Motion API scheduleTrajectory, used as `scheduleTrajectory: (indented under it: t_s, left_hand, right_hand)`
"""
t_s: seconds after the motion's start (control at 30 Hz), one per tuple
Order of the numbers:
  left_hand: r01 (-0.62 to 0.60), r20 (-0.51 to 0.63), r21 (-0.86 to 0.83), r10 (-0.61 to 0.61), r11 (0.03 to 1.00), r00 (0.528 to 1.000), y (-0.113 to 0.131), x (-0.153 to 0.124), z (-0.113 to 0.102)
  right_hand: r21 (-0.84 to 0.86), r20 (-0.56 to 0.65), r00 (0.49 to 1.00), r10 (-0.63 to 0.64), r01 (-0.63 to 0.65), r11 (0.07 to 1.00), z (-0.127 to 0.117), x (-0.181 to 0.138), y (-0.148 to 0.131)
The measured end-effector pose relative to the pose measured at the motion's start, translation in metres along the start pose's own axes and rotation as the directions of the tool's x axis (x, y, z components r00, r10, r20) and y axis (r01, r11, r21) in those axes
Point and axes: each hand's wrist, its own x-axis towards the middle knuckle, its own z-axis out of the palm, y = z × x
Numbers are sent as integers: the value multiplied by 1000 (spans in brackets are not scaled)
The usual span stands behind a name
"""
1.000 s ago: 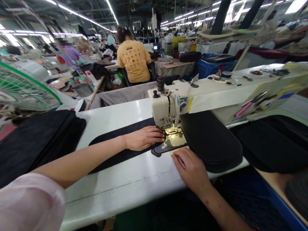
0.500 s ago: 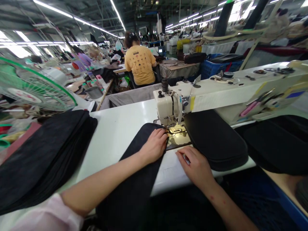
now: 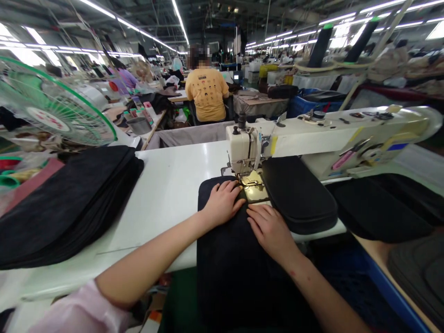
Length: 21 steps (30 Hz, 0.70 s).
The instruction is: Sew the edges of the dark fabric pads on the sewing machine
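A long strip of dark fabric (image 3: 229, 259) lies lengthwise toward me on the white table (image 3: 166, 194), its far end under the head of a cream sewing machine (image 3: 243, 148). My left hand (image 3: 222, 203) rests flat on the fabric's far end, fingers spread, fingertips beside the brass needle plate (image 3: 255, 187). My right hand (image 3: 270, 229) lies flat on the fabric just right of the left, fingers stretched out and pointing at the plate. Neither hand grips anything.
A pile of dark fabric pieces (image 3: 69, 203) covers the table's left part. A black padded piece (image 3: 298, 192) lies under the machine arm, with more dark pieces (image 3: 381, 208) to the right. A green-rimmed fan (image 3: 52, 106) stands at far left. A person in a yellow shirt (image 3: 207, 95) sits ahead.
The fabric strip has swung from lying across the table to pointing toward me. My right hand moved from the bare table onto the fabric beside my left hand.
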Motion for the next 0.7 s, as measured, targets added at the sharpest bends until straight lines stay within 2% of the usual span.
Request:
scheduleTrajectory:
  t_s: [0.23, 0.57, 0.7]
  left_hand:
    - [-6, 8, -49, 7, 999, 1000, -10, -8, 2]
    - [0, 1, -41, 0, 999, 1000, -34, 19, 3]
    - [25, 7, -33, -25, 999, 1000, -34, 21, 6]
  right_hand:
    - [-14, -22, 1000, 1, -1, 1000, 4, -4, -1]
    - [-15, 22, 1000, 11, -11, 1000, 9, 30, 5]
    - [-20, 15, 1000, 1, -1, 1000, 14, 32, 9]
